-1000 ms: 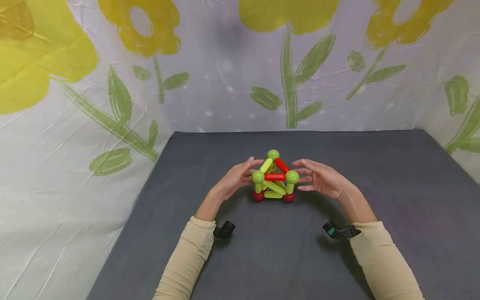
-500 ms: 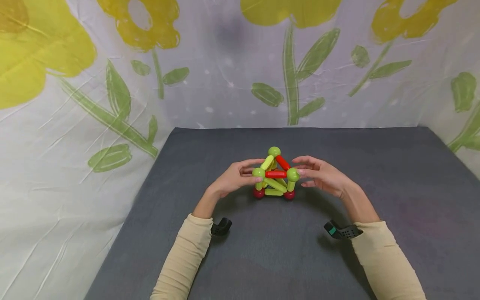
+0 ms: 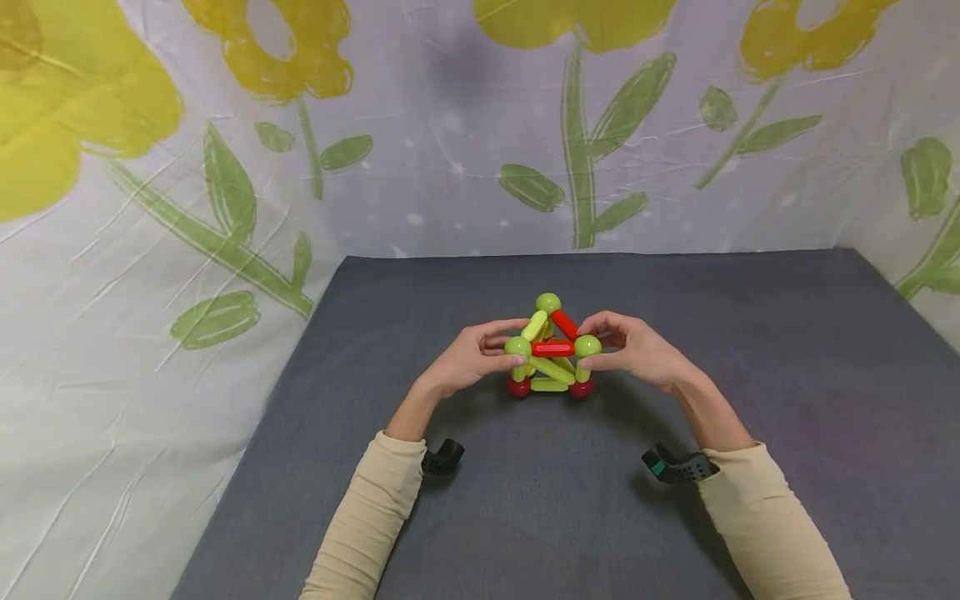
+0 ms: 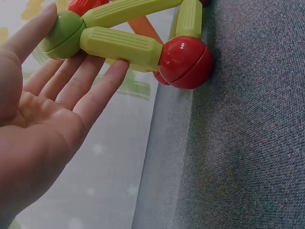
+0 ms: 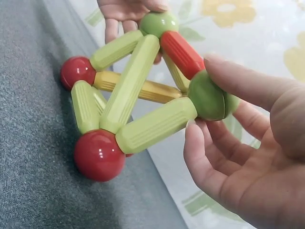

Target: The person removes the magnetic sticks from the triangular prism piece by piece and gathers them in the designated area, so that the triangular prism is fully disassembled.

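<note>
My left hand [image 3: 468, 360], fingers [image 4: 102, 90] gripping the frame's [image 3: 553, 349] nine-o'clock ball [image 3: 517, 344], my right hand [image 3: 641, 350], fingers [image 5: 200, 162] gripping its three-o'clock ball [image 3: 588, 344]

Upright frame [image 3: 553, 349]: green balls [image 3: 548, 303] above, red balls [image 5: 99, 155] below, green, red and yellow rods [image 5: 131, 86] between

The frame [image 3: 553, 348] stands on the table [image 3: 525, 500] before me, between my left hand [image 3: 472, 360] and my right hand [image 3: 639, 350]. Its rear ball [image 3: 548, 303] lies behind two nearer upper balls [image 3: 517, 347], each above a lower ball [image 3: 519, 387]. Behind the table hangs the curtain [image 3: 435, 192].
</note>
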`<state>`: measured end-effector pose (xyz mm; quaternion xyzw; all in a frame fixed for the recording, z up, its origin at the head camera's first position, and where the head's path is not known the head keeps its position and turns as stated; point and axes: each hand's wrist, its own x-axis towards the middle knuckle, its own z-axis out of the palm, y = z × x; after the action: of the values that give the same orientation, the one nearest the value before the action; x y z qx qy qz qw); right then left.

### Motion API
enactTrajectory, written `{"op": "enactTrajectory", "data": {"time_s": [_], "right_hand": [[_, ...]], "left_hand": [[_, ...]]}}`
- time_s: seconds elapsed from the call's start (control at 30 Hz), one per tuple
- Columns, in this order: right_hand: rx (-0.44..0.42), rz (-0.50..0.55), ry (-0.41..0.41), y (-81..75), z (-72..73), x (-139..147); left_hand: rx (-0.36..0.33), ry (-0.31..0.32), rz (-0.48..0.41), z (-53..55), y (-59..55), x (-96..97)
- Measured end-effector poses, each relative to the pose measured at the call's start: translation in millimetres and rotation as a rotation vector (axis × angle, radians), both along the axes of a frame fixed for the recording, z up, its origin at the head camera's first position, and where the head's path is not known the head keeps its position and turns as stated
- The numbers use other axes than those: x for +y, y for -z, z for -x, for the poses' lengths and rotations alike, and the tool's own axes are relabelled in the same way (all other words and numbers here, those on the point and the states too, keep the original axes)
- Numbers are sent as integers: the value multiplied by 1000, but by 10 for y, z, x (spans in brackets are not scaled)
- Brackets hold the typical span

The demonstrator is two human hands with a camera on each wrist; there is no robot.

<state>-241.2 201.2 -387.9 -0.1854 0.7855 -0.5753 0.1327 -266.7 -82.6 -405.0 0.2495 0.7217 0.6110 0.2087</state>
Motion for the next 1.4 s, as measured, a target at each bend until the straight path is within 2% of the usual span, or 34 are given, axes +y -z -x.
{"op": "enactTrajectory", "data": {"time_s": [0.37,0.7,0.93,1.17,1.4], "right_hand": [[-27,42,-7,-30,-6,73],[-35,101,-70,-2,29,89],[-58,130,-148,41,64,144],[-94,212,-228,91,101,172],[-143,280,-256,110,120,191]], "left_hand": [[-12,5,-3,-7,-56,-1],[0,3,-18,-20,-23,-8],[10,9,-30,-14,-15,8],[13,9,-23,-2,-16,15],[6,8,-11,-4,-10,28]]}}
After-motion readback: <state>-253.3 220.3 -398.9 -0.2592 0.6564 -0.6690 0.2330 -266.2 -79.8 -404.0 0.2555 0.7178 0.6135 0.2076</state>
